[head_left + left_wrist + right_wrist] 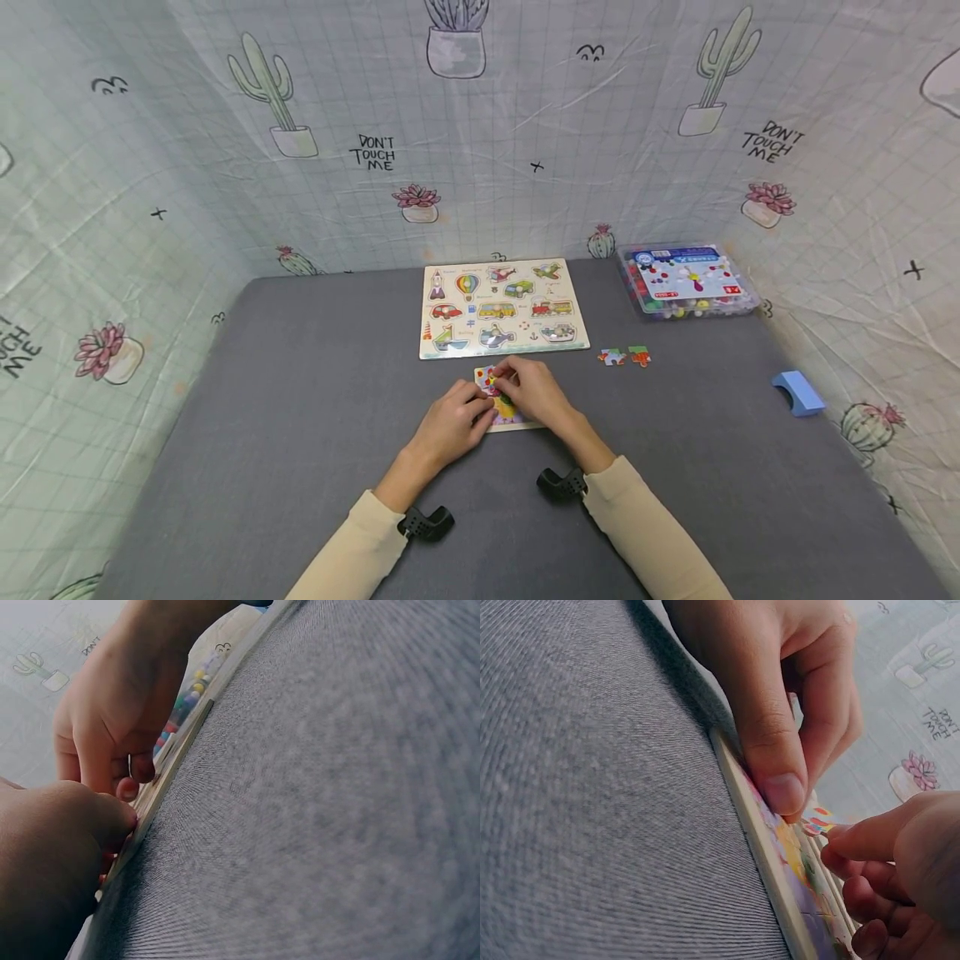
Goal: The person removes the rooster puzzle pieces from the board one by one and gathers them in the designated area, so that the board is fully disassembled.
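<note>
A small puzzle board (517,427) lies on the grey table (300,400).
At left, the left hand (452,419) touches it with bent fingers, gripping or not I cannot tell; the right hand (538,392) pinches a spotted piece (820,813) at its far-left corner.

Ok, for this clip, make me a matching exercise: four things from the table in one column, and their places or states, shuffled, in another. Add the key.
Things
1. small jigsaw
2. loose jigsaw pieces
3. vehicle puzzle board
4. arch block

Places or states
A. side by side on the grey table
B. blue, near the table's right edge
C. partly covered by the left hand and right hand
D. at the back, left of the clear bead box

Pairs: 1-C, 2-A, 3-D, 4-B
</note>
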Tool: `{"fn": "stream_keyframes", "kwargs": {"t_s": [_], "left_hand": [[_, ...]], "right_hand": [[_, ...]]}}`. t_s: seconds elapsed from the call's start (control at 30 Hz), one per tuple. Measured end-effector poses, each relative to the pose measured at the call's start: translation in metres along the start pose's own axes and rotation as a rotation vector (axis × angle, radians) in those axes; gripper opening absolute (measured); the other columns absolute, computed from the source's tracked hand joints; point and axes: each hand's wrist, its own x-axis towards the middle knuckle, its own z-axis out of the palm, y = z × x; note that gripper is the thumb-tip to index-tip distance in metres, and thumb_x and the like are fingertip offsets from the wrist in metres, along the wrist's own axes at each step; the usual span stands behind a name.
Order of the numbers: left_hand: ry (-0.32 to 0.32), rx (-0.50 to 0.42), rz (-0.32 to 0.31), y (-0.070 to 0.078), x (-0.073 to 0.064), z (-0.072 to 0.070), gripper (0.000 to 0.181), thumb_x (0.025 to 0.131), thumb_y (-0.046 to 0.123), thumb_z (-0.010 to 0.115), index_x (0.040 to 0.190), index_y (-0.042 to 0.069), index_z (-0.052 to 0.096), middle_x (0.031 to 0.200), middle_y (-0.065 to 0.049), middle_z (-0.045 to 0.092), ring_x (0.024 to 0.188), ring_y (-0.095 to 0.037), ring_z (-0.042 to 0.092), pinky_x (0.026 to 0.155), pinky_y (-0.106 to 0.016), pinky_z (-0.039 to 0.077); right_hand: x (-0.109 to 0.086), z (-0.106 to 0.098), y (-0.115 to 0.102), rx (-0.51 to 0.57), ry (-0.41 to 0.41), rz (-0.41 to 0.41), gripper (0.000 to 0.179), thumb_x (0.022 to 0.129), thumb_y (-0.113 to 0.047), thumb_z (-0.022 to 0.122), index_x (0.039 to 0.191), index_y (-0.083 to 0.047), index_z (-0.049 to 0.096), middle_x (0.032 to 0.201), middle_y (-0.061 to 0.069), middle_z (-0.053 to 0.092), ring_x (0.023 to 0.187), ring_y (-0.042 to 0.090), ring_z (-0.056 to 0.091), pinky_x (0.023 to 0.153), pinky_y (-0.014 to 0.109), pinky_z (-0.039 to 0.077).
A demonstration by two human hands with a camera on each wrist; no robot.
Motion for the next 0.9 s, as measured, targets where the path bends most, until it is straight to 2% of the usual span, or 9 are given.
{"fn": "stream_keyframes", "kwargs": {"t_s": [0.2,0.47,0.6,0.9], "left_hand": [[0.006,-0.008,0.001,0.0,0.0,0.001,0.006,0.088,0.016,0.076,0.09,0.011,0.078,0.091,0.002,0.066,0.086,-0.013,0.06,0.074,-0.026,0.055],[0.008,-0.027,-0.014,-0.001,-0.001,0.002,0.006,0.088,0.017,0.076,0.089,0.011,0.078,0.091,0.002,0.066,0.087,-0.013,0.06,0.075,-0.027,0.055],[-0.004,-0.035,-0.022,-0.001,-0.001,0.001,0.007,0.089,0.017,0.075,0.091,0.011,0.079,0.092,0.001,0.066,0.088,-0.013,0.06,0.077,-0.027,0.055],[0.005,-0.035,-0.028,0.0,0.0,0.002,0.007,0.088,0.017,0.077,0.091,0.011,0.079,0.092,0.001,0.067,0.088,-0.013,0.06,0.077,-0.027,0.056]], "right_hand": [[0.001,-0.004,0.004,0.033,0.009,0.026,0.009,0.094,-0.014,0.07,0.102,-0.01,0.072,0.089,0.002,0.072,0.068,0.008,0.058,0.062,0.024,0.048],[0.0,-0.016,0.008,0.05,0.027,0.073,0.009,0.095,-0.016,0.069,0.102,-0.01,0.072,0.089,0.003,0.073,0.069,0.01,0.06,0.062,0.025,0.048],[-0.001,-0.024,0.012,0.056,0.042,0.063,0.011,0.095,-0.015,0.068,0.103,-0.008,0.072,0.089,0.004,0.072,0.067,0.011,0.059,0.06,0.024,0.047],[-0.008,-0.039,0.028,0.019,0.075,0.07,0.012,0.095,-0.015,0.068,0.104,-0.007,0.071,0.088,0.006,0.072,0.074,0.015,0.062,0.066,0.028,0.049]]}}
